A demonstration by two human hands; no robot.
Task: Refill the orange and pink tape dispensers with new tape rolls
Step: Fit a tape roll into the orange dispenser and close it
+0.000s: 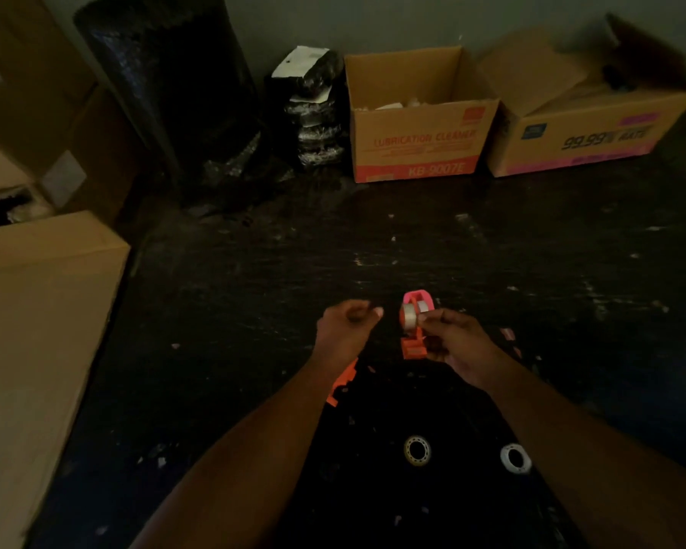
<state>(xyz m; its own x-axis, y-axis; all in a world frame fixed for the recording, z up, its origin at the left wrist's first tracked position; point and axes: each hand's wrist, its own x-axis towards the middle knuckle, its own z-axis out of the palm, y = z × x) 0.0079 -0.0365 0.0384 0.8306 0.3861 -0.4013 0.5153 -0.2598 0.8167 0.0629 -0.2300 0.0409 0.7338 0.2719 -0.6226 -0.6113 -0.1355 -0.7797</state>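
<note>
My right hand [458, 342] grips the pink tape dispenser [414, 326], which stands upright with a tape roll [412, 313] seated in its top. My left hand [345, 324] hovers just left of it, fingers curled and thumb out, holding nothing that I can see. The orange tape dispenser [343, 384] lies on the dark floor under my left forearm, mostly hidden. Two small tape rolls [417, 450] [515, 458] lie flat on a black sheet between my arms.
An open "Lubrication Cleaner" carton [420, 124] and a second open carton [583, 124] stand at the back wall. A black bubble-wrap roll [171, 97] and stacked dark bundles [313, 112] are back left. Large cardboard boxes [36, 311] line the left. Paper scraps litter the floor.
</note>
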